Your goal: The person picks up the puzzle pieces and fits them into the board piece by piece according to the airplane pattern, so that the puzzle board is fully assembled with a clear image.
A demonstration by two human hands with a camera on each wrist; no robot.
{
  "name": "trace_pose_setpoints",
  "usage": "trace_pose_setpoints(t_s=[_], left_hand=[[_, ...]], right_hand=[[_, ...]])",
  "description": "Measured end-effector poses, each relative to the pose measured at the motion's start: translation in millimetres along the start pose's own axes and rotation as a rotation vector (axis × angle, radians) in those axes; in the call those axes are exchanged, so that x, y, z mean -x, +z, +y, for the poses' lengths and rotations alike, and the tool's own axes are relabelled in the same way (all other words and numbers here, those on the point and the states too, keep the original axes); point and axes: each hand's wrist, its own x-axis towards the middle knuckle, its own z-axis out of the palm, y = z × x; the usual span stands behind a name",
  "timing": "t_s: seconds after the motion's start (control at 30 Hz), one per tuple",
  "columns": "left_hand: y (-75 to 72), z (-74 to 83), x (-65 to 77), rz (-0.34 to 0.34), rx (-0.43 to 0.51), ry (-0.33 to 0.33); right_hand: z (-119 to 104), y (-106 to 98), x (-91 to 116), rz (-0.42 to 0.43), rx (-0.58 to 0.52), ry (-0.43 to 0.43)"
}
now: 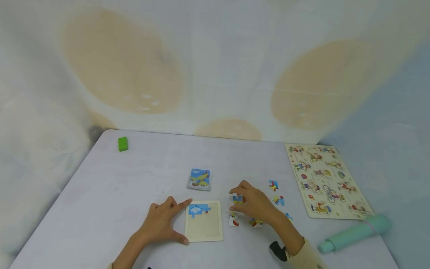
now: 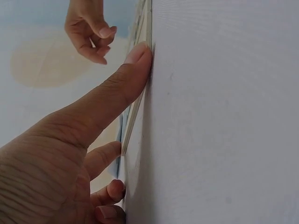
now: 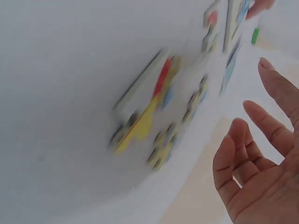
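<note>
One blue-yellow puzzle piece (image 1: 237, 199) pinched in our right hand (image 1: 255, 204), centre frame; left hand (image 1: 161, 223) presses the puzzle tray (image 1: 203, 228) flat-fingered. Loose pinch risks dropping it onto scattered pieces (image 1: 255, 223).

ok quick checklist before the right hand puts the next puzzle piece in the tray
1. Puzzle tray steadied: ok, left hand rests against its left edge.
2. Piece in hand: ok, right hand pinches a blue and yellow piece.
3. Open slots in tray: ok, only the blue cloud piece sits top left.
4. Reference picture visible: ok, beyond the tray.
5. Piece orientation: cannot tell, fingers cover it.
</note>
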Motion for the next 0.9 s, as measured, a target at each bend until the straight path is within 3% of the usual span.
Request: trace_pose_setpoints(t_s=[0.23,0.6,0.9], left_hand=[[-2.2,0.3,0.3,0.003,0.004,-0.004],[-2.2,0.1,-0.5,-0.009,0.010,-0.014],[-3.6,1.1,0.2,0.016,0.021,-0.002]], right_hand=[[38.0,-14.8,-1.8,0.017,-0.167,0.147],[92.3,-41.7,5.8,0.072,-0.123,0.249],[119.9,-51.6,12.6,0.042,-0.141,0.321]])
